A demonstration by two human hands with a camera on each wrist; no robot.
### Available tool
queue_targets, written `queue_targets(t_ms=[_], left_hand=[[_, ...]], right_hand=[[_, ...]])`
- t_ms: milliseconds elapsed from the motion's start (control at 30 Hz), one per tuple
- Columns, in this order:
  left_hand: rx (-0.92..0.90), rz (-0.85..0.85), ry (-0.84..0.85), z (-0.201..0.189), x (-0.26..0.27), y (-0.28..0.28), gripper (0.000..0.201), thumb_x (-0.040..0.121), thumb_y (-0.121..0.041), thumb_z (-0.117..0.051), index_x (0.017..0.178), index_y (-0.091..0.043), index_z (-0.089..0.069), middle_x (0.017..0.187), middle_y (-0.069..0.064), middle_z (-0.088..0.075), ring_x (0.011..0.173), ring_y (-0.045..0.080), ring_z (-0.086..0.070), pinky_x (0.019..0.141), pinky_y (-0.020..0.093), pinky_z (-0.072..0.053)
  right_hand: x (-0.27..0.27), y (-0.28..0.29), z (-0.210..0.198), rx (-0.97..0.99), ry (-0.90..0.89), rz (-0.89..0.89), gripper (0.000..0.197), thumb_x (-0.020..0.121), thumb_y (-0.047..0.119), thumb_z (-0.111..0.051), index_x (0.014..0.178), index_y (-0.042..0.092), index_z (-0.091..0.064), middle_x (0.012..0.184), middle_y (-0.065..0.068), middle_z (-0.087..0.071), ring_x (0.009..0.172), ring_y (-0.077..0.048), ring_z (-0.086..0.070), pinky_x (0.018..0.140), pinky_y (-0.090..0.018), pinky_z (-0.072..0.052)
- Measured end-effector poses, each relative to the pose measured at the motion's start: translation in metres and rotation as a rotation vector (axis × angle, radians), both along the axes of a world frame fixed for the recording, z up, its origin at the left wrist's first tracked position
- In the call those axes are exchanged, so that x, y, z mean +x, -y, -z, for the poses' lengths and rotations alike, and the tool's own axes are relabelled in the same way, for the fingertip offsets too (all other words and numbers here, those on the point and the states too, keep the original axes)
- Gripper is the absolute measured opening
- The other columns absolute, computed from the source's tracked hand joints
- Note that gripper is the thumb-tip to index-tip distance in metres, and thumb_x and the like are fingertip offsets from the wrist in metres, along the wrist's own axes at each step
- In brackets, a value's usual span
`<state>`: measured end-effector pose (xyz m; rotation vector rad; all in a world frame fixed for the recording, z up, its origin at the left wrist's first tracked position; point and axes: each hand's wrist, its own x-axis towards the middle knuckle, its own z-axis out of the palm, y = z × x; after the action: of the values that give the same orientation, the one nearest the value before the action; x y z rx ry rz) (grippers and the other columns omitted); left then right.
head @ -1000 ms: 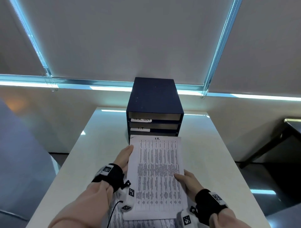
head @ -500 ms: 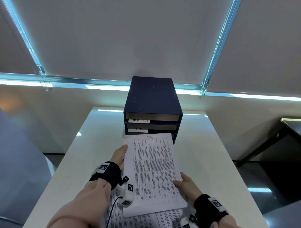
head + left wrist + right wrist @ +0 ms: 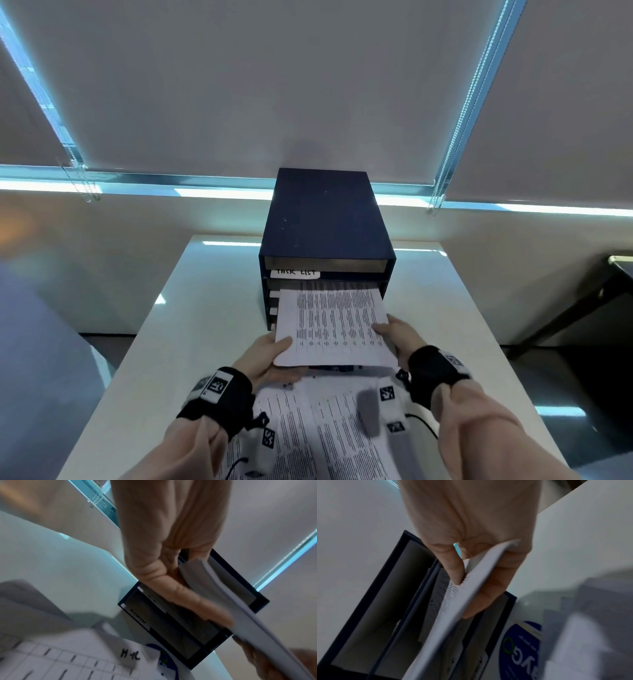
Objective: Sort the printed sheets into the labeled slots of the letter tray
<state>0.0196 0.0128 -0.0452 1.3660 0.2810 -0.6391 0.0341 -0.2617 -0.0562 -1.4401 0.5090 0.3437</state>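
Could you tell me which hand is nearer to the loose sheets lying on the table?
Left. The left hand pinches the held sheet's near corner directly over the loose sheets; the right hand grips the opposite edge, higher and farther forward.

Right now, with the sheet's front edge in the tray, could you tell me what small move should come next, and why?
Probably push the sheet straight forward: both hands grip its near corners, and only its far edge is inside the second slot of the letter tray.

Matt paper sheet [image 3: 330,325]; smooth glossy table [image 3: 212,308]
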Motion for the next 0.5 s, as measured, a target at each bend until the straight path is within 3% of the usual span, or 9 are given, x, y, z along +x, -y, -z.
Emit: queue_targets(t_ms=[67, 100, 167, 200, 233, 267, 333, 433, 500], left_hand=[[0.033, -0.068, 0.032, 0.011, 0.006, 0.001, 0.025, 0.101, -0.019, -0.043, 0.123, -0.011, -0.051, 0.097, 0.011, -0.073, 0.067, 0.031, -0.070, 0.060, 0.039, -0.060], [0.060, -0.116, 0.050, 0.016, 0.009, 0.002, 0.026, 0.101, -0.018, -0.042, 0.124, -0.009, -0.051, 0.092, 0.010, -0.073, 0.057, 0.025, -0.067, 0.055, 0.034, -0.059], [0.085, -0.214, 0.073, 0.028, 0.018, 0.003, 0.029, 0.101, -0.019, -0.042, 0.126, -0.004, -0.049, 0.092, 0.012, -0.070, 0.044, 0.016, -0.057, 0.044, 0.024, -0.051], [0.073, -0.261, 0.072, 0.032, 0.023, 0.005, 0.029, 0.100, -0.019, -0.044, 0.125, -0.003, -0.049, 0.093, 0.014, -0.069, 0.042, 0.014, -0.053, 0.041, 0.022, -0.047], [0.048, -0.299, 0.062, 0.033, 0.029, 0.007, 0.027, 0.099, -0.018, -0.046, 0.122, -0.004, -0.050, 0.092, 0.014, -0.068, 0.041, 0.013, -0.051, 0.041, 0.021, -0.044], [0.009, -0.338, 0.050, 0.033, 0.035, 0.009, 0.023, 0.098, -0.016, -0.049, 0.118, -0.005, -0.051, 0.087, 0.014, -0.068, 0.044, 0.013, -0.051, 0.044, 0.023, -0.044], [-0.101, -0.401, 0.017, 0.025, 0.051, 0.016, 0.011, 0.095, -0.010, -0.052, 0.106, -0.007, -0.051, 0.078, 0.014, -0.069, 0.060, 0.018, -0.058, 0.063, 0.030, -0.048], [-0.311, -0.418, 0.019, 0.011, 0.073, 0.021, 0.023, 0.095, 0.007, -0.042, 0.117, 0.004, -0.048, 0.109, 0.022, -0.063, 0.104, 0.029, -0.061, 0.096, 0.038, -0.046], [-0.291, -0.355, 0.059, 0.007, 0.084, 0.021, 0.032, 0.095, 0.009, -0.039, 0.125, 0.003, -0.047, 0.121, 0.018, -0.059, 0.116, 0.028, -0.056, 0.101, 0.039, -0.043]], right_hand=[[0.010, 0.000, 0.002, 0.023, -0.020, -0.005, 0.070, 0.082, 0.022, -0.071, 0.142, 0.007, -0.039, 0.136, -0.012, -0.054, 0.122, -0.034, -0.054, 0.105, -0.053, -0.042], [0.006, -0.002, -0.004, 0.011, -0.073, -0.031, 0.065, 0.079, 0.027, -0.074, 0.134, 0.008, -0.045, 0.131, -0.009, -0.056, 0.117, -0.034, -0.056, 0.096, -0.052, -0.050], [-0.004, -0.001, -0.005, 0.024, -0.153, -0.118, 0.028, 0.084, 0.023, -0.072, 0.100, 0.007, -0.056, 0.102, -0.008, -0.057, 0.076, -0.029, -0.066, 0.056, -0.035, -0.058], [-0.005, 0.003, 0.003, 0.055, -0.171, -0.110, 0.021, 0.085, 0.015, -0.071, 0.083, 0.009, -0.051, 0.085, -0.007, -0.051, 0.052, -0.022, -0.060, 0.040, -0.025, -0.049], [-0.001, 0.005, 0.010, 0.085, -0.175, -0.069, 0.026, 0.085, 0.008, -0.069, 0.076, 0.011, -0.045, 0.076, -0.006, -0.046, 0.040, -0.017, -0.052, 0.033, -0.020, -0.042], [0.006, 0.006, 0.014, 0.158, -0.167, 0.000, 0.025, 0.085, 0.001, -0.067, 0.077, 0.010, -0.046, 0.074, -0.007, -0.047, 0.036, -0.014, -0.050, 0.032, -0.018, -0.041], [0.024, 0.000, 0.013, 0.294, -0.132, 0.198, 0.013, 0.086, -0.007, -0.061, 0.085, 0.004, -0.053, 0.079, -0.014, -0.058, 0.040, -0.014, -0.060, 0.038, -0.020, -0.050], [0.057, -0.018, 0.007, 0.467, -0.024, 0.388, 0.014, 0.091, -0.014, -0.045, 0.093, -0.004, -0.054, 0.082, -0.020, -0.067, 0.070, -0.024, -0.070, 0.053, -0.029, -0.060], [0.073, -0.030, 0.002, 0.482, 0.056, 0.412, 0.020, 0.092, -0.017, -0.038, 0.092, -0.002, -0.051, 0.090, -0.015, -0.058, 0.084, -0.023, -0.061, 0.058, -0.031, -0.060]])
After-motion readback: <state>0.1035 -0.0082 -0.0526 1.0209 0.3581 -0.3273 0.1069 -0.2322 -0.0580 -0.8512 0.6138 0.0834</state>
